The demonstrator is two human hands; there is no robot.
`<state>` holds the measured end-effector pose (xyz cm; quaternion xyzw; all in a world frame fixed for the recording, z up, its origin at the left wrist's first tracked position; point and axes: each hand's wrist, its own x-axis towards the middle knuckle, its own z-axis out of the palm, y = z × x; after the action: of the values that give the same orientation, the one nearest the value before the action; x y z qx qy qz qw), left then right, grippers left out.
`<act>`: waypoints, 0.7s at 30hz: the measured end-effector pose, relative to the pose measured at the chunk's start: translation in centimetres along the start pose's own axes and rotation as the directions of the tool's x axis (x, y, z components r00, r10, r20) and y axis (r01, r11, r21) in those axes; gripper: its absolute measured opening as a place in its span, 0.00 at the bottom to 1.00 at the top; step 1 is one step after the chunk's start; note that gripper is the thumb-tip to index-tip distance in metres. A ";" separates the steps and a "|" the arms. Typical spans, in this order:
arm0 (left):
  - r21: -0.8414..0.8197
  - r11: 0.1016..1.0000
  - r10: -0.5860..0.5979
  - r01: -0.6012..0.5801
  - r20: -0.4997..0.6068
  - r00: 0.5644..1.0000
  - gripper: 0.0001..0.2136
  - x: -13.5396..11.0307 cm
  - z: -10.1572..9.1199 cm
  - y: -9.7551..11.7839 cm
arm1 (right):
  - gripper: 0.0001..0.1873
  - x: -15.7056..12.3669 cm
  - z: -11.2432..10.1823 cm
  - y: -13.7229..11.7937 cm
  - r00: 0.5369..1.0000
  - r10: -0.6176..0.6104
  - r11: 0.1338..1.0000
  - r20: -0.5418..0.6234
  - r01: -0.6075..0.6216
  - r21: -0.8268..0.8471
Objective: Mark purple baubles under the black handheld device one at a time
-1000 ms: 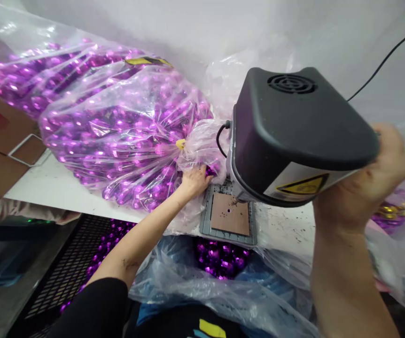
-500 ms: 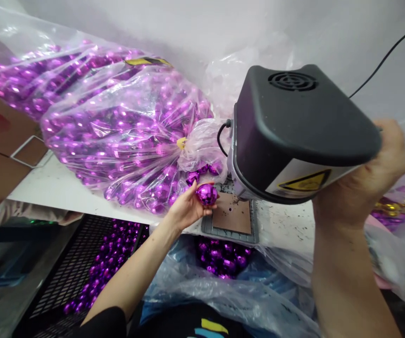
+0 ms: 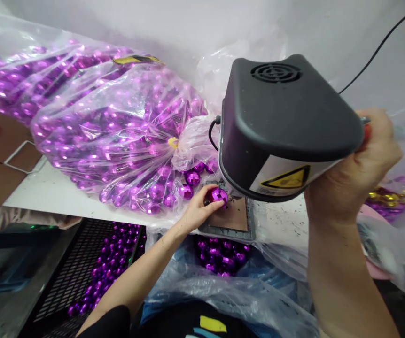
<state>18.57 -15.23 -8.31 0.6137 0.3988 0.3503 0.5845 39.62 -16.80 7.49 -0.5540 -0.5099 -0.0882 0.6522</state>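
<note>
1. I watched the left hand (image 3: 202,206) at the middle of the bench (image 3: 58,188); its grip pinched a purple ball (image 3: 220,196) between thumb and fingers.
2. That faceted ball was at the upper left part of a brown board (image 3: 232,218), just beside the lower end of a black machine (image 3: 290,112). I could not tell whether it touched the board.
3. The brown board lay on a grey tray (image 3: 252,230), which sat at the front edge of the bench.
4. I saw the right hand (image 3: 359,166) curled at the right side of the machine, next to a small red part (image 3: 366,136). The housing hid its fingers, so I could not tell what that grip held.
5. Left of the machine lay a clear plastic bag (image 3: 100,105) full of purple balls, gathered by a yellow tie (image 3: 173,142). Several more balls (image 3: 192,177) lay between its neck and the left hand.
6. Below the bench front I made out more purple balls in a black mesh crate (image 3: 56,281).
</note>
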 end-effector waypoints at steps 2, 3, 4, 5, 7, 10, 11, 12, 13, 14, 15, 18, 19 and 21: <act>0.173 0.982 0.088 -0.081 -0.032 0.996 0.21 -0.2 0.6 -0.5 | 0.29 0.0 0.0 0.1 1.000 -0.004 1.000 -0.006 0.004 -0.004; 0.250 0.961 0.132 -0.118 -0.042 0.990 0.21 -0.3 0.9 -0.7 | 0.29 0.0 0.0 0.1 1.000 -0.007 1.000 -0.002 0.007 0.000; 0.315 0.937 0.174 -0.151 -0.046 0.984 0.21 -0.4 1.2 -0.9 | 0.30 0.0 0.0 0.1 1.000 -0.011 1.000 0.004 0.011 0.006; 0.368 0.911 0.214 -0.184 -0.042 0.976 0.21 -0.6 1.5 -1.1 | 0.31 0.0 0.0 0.0 1.000 -0.016 1.000 0.010 0.016 0.012; 0.448 0.859 0.284 -0.249 -0.012 0.959 0.22 -0.9 2.0 -1.4 | 0.32 0.0 0.0 -0.1 1.000 -0.026 1.000 0.017 0.026 0.018; 0.520 0.798 0.339 -0.305 0.031 0.940 0.22 -1.2 2.7 -1.6 | 0.31 -0.1 0.0 -0.1 1.000 -0.021 1.000 0.010 0.021 0.016; 0.534 0.789 0.341 -0.302 0.029 0.940 0.21 -1.2 2.9 -1.5 | 0.31 -0.1 0.0 -0.1 1.000 -0.016 1.000 0.009 0.015 0.019; 0.542 0.788 0.337 -0.292 0.018 0.941 0.21 -1.3 3.1 -1.5 | 0.30 -0.1 0.0 -0.1 1.000 -0.011 1.000 0.009 0.011 0.024; 0.543 0.791 0.329 -0.281 0.009 0.944 0.20 -1.3 3.3 -1.4 | 0.29 -0.1 0.0 0.0 1.000 -0.011 0.999 0.007 0.010 0.031; 0.540 0.797 0.319 -0.270 0.004 0.948 0.20 -1.3 3.4 -1.4 | 0.29 -0.1 0.0 0.0 1.000 -0.012 0.999 0.005 0.011 0.038; 0.535 0.802 0.310 -0.264 0.003 0.951 0.20 -1.3 3.5 -1.4 | 0.28 -0.1 0.0 0.0 1.000 -0.013 0.999 0.006 0.013 0.047; 0.538 0.798 0.319 -0.271 0.004 0.948 0.20 -1.0 3.6 -1.5 | 0.28 -0.1 0.0 -0.1 1.000 -0.004 0.998 0.017 0.003 0.055; 0.546 0.789 0.334 -0.280 0.000 0.942 0.19 -0.9 3.7 -1.6 | 0.28 -0.1 0.0 -0.1 1.000 0.002 0.999 0.021 -0.003 0.050; 0.566 0.767 0.371 -0.302 -0.008 0.929 0.19 -0.8 3.7 -1.9 | 0.28 -0.2 0.0 -0.3 1.000 0.013 1.000 0.029 -0.013 0.027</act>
<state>21.41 -17.57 -10.43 0.7961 0.4006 0.3542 0.2834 39.32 -17.00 7.54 -0.5495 -0.5166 -0.0690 0.6530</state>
